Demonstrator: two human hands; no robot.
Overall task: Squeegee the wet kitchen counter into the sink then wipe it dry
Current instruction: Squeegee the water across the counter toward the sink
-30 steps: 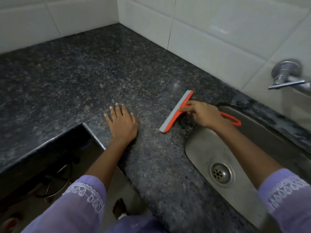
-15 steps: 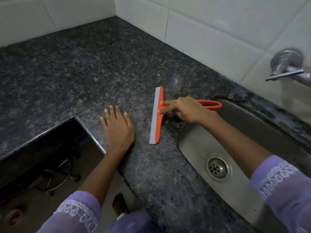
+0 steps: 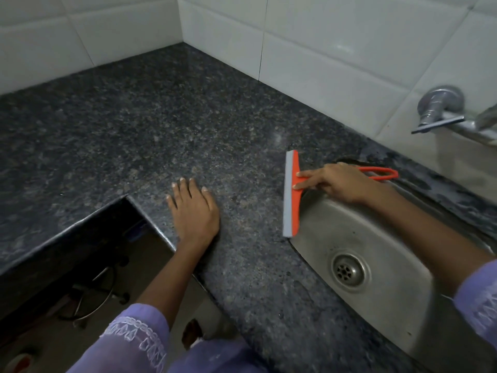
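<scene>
An orange squeegee (image 3: pixel 293 208) with a grey rubber blade lies with its blade along the left rim of the steel sink (image 3: pixel 382 300). My right hand (image 3: pixel 338 181) grips its handle, fingers pressing on the orange head; the handle's loop sticks out behind the hand over the sink's far edge. My left hand (image 3: pixel 195 211) rests flat, fingers apart, on the dark speckled granite counter (image 3: pixel 150 135), left of the squeegee and near the counter's inner corner edge.
White tiled walls (image 3: pixel 309 41) close the counter at the back and right. A chrome tap (image 3: pixel 443 111) juts from the wall above the sink. The drain (image 3: pixel 349 270) sits mid-sink. Below the counter's cut-out edge is a dark open space with a wire object (image 3: pixel 94 297).
My right hand turned the squeegee from slanted to nearly parallel with the sink rim and drew it right, up to the rim. My left hand stayed flat on the counter.
</scene>
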